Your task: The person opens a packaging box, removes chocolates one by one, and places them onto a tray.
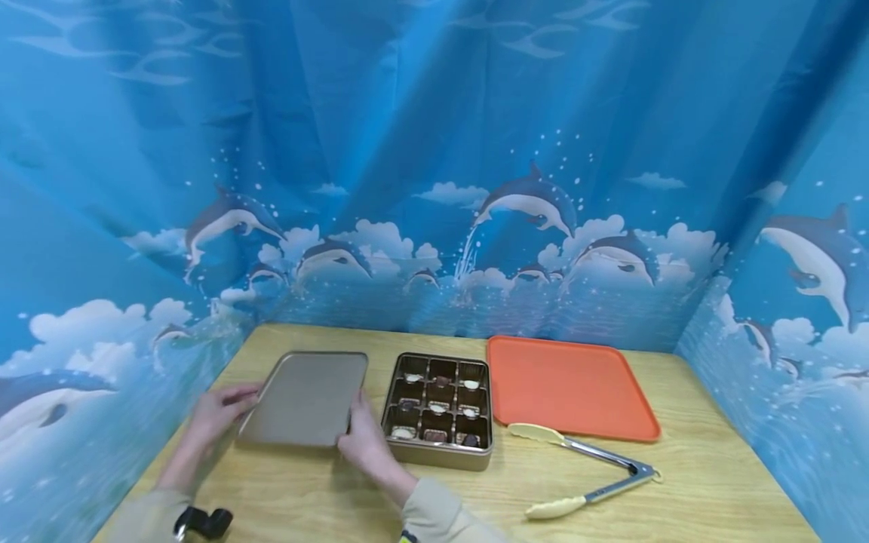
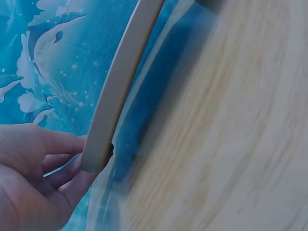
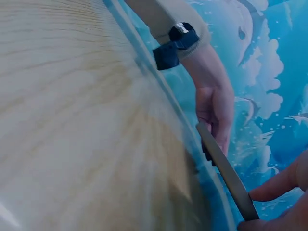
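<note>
Two hands hold one thing here, on a wooden table (image 1: pixel 679 483) closed in on three sides by a blue curtain (image 1: pixel 434 151) printed with dolphins and clouds. Toward the right of the table lies an orange tray (image 1: pixel 570 385), flat and bare. Left of it, just beside its edge, stands a gold tin box (image 1: pixel 437 411) with its top off, split into nine compartments that hold small chocolates, some pale and some dark. Left of the box again lies the gold lid (image 1: pixel 305 398), flat side up, close to the table's left edge. The left hand (image 1: pixel 220 411) grips the lid's left rim, with the thumb on top and the fingers (image 2: pixel 67 173) curled under the edge, as the left wrist view shows. The right hand (image 1: pixel 363 437) grasps the lid's near right corner, between lid and box; in the right wrist view its fingertips (image 3: pixel 276 185) pinch the thin rim. In front of the tray, well apart from both hands, lie metal tongs (image 1: pixel 584 471) with cream tips, spread wide and untouched.
</note>
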{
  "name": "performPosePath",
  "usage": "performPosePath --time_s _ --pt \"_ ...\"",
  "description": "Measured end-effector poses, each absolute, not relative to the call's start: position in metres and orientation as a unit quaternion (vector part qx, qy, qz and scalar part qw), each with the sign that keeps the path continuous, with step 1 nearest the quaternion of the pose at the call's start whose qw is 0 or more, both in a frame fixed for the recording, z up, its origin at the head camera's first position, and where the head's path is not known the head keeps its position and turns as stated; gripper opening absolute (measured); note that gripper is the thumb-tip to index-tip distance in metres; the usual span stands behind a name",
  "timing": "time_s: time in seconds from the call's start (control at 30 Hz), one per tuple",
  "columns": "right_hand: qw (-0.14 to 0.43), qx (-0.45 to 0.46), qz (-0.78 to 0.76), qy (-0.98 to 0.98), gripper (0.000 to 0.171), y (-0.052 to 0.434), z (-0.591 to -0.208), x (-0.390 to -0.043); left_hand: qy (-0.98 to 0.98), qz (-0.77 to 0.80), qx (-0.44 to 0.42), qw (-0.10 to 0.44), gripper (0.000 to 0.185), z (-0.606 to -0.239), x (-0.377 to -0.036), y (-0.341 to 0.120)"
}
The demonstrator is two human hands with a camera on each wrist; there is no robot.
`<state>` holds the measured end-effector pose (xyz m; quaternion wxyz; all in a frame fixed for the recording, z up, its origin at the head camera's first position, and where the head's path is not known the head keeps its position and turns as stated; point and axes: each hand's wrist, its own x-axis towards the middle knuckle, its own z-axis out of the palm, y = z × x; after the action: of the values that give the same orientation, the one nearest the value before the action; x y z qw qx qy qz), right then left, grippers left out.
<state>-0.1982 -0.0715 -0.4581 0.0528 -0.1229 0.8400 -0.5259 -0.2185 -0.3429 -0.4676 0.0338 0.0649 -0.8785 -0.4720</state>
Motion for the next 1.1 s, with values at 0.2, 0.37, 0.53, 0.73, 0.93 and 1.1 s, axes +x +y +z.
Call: performPosePath --time_s 0.2,0.37,0.53,0.73,0.93,1.1 --pt "0.07 -0.094 -0.554 0.824 0.088 -0.076 -0.468 -0.194 -0.903 -0.424 0.066 0.035 0.038 -0.472 -0.221 -0.34" --pt "0.081 -0.066 -0.581 0.807 0.089 -0.079 -0.472 -0.193 -0.911 -0.405 0.069 0.04 0.036 -0.475 -0.223 -0.338" --pt "0.084 -0.053 -0.6 0.794 0.088 -0.082 -0.475 -0.195 -0.923 -0.375 0.055 0.057 0.033 -0.476 -0.224 -0.335" --pt "0.083 -0.048 -0.588 0.803 0.089 -0.082 -0.474 -0.196 -0.931 -0.358 0.046 0.059 0.032 -0.475 -0.225 -0.331" --pt "0.072 -0.088 -0.577 0.809 0.088 -0.077 -0.463 -0.192 -0.938 -0.335 0.05 0.071 0.034 -0.471 -0.226 -0.324" --pt "0.029 -0.149 -0.557 0.816 0.078 -0.067 -0.448 -0.197 -0.928 -0.339 0.018 0.152 0.033 -0.464 -0.226 -0.305"
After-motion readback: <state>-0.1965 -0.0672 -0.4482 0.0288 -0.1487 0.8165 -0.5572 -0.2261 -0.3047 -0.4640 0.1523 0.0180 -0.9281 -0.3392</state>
